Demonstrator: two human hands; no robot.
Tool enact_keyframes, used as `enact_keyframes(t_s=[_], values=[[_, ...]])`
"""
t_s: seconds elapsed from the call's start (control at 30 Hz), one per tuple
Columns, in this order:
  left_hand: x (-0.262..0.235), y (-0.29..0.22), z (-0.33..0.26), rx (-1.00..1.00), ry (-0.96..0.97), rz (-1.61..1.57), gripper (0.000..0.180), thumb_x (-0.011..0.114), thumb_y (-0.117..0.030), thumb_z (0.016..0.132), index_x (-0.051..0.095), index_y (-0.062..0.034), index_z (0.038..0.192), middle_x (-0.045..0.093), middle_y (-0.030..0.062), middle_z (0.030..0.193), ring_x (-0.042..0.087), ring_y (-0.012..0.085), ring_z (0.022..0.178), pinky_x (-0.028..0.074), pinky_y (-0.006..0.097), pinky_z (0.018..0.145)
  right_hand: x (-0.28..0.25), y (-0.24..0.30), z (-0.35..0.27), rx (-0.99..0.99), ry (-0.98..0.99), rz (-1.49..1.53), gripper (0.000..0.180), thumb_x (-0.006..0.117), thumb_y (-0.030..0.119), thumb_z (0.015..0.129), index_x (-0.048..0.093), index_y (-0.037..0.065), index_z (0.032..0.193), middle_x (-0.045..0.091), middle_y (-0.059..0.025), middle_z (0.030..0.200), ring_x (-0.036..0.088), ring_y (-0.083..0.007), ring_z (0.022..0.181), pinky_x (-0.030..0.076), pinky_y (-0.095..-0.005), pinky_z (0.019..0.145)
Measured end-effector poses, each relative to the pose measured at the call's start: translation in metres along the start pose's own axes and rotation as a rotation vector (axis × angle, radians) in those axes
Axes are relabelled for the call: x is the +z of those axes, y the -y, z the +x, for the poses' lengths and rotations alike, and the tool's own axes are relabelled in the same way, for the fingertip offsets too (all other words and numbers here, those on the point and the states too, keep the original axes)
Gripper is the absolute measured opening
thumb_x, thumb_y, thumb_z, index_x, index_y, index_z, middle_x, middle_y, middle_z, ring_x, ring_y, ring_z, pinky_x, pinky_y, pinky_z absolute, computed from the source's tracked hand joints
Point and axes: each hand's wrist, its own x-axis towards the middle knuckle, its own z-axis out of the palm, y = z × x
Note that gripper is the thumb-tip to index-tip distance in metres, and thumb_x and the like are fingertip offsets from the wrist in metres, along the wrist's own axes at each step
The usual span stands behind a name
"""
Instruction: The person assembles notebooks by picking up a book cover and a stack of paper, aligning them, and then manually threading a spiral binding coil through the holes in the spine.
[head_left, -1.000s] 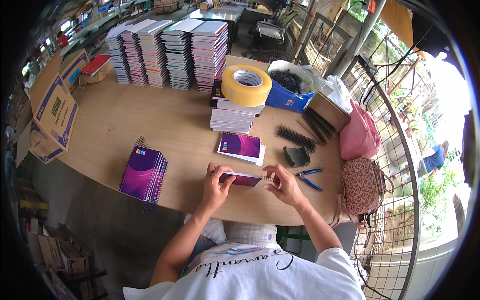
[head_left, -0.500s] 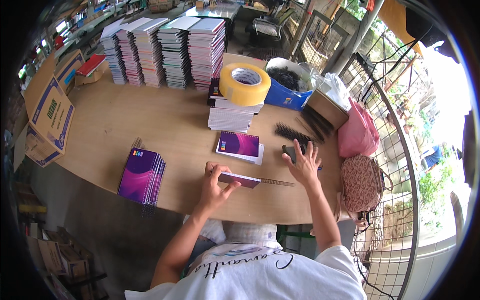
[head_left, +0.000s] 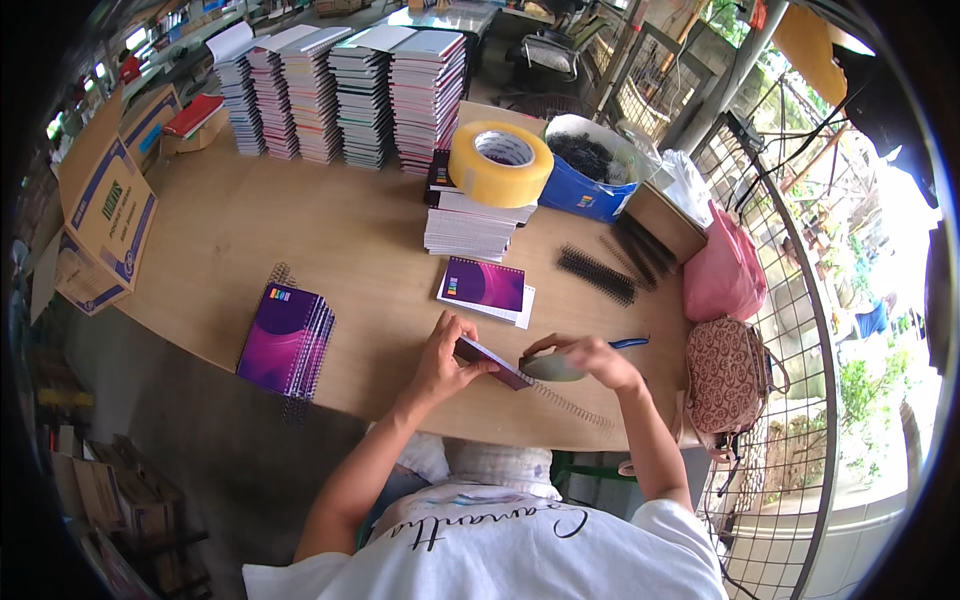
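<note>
My left hand [head_left: 446,355] pinches a small purple-covered notebook [head_left: 495,362], tilted above the near side of the table. A thin wire coil [head_left: 572,402] trails from the notebook's right end. Partly blurred, my right hand [head_left: 590,362] grips a smooth, rounded grey-green object [head_left: 556,368] against that same end; its exact kind is unclear. Just beyond lies another purple notebook cover [head_left: 485,284] on white ruled pages. Off to the left rests a stack of purple notebooks [head_left: 282,340] with coils sticking out at both ends.
Yellow tape [head_left: 500,165] sits on a paper pile [head_left: 470,230]. Tall notebook stacks [head_left: 425,105] line the back. Black coils [head_left: 597,274], a blue bin [head_left: 590,196], a blue-handled tool [head_left: 630,343] and a patterned bag [head_left: 728,375] are rightward. A carton [head_left: 110,215] stands left.
My right hand has picked up the rounded object from the table and brought it left to the notebook's coil end. The notebook's right end has dipped toward me, and the coil slants downward.
</note>
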Motion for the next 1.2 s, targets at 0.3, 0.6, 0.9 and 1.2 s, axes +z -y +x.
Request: enact_keyframes(t_s=[0.3, 0.6, 0.9, 1.2], values=[[0.010, -0.015, -0.008, -0.012, 0.038, -0.056, 0.058, 0.089, -0.028, 0.067, 0.047, -0.0061, 0.100, 0.049, 0.0083, 0.091, 0.052, 0.0263, 0.082, 0.046, 0.038, 0.071, 0.025, 0.012, 0.001, 0.249, -0.277, -0.046, 0.047, 0.053, 0.033, 0.094, 0.069, -0.008, 0.110, 0.062, -0.0126, 0.125, 0.061, -0.0245, 0.104, 0.045, -0.0347, 0.094], [0.013, -0.018, -0.011, -0.099, 0.105, -0.128, 0.060, 0.087, -0.037, 0.072, 0.045, -0.0046, 0.101, 0.046, 0.0076, 0.090, 0.048, 0.0216, 0.080, 0.043, 0.035, 0.073, 0.030, 0.020, 0.009, 0.155, -0.192, -0.183, 0.044, 0.055, 0.032, 0.094, 0.070, -0.007, 0.106, 0.060, -0.0118, 0.122, 0.060, -0.0228, 0.100, 0.046, -0.0356, 0.089], [-0.008, 0.005, -0.018, -0.383, 0.075, -0.792, 0.050, 0.073, 0.001, 0.084, 0.041, -0.0114, 0.121, 0.054, 0.0051, 0.103, 0.057, 0.0136, 0.099, 0.049, 0.029, 0.088, 0.031, 0.018, 0.014, 0.208, -0.290, 0.112, 0.042, 0.057, 0.031, 0.097, 0.068, -0.009, 0.105, 0.063, -0.0093, 0.119, 0.061, -0.0190, 0.098, 0.047, -0.0313, 0.085], [-0.012, 0.013, -0.012, -0.438, 0.166, -0.737, 0.053, 0.067, 0.013, 0.084, 0.040, -0.0123, 0.122, 0.059, 0.0048, 0.099, 0.059, 0.0115, 0.094, 0.053, 0.026, 0.083, 0.043, 0.025, 0.037, 0.104, -0.247, -0.426, 0.039, 0.059, 0.032, 0.096, 0.070, -0.003, 0.109, 0.062, -0.0144, 0.117, 0.064, -0.0280, 0.098, 0.048, -0.0369, 0.091]])
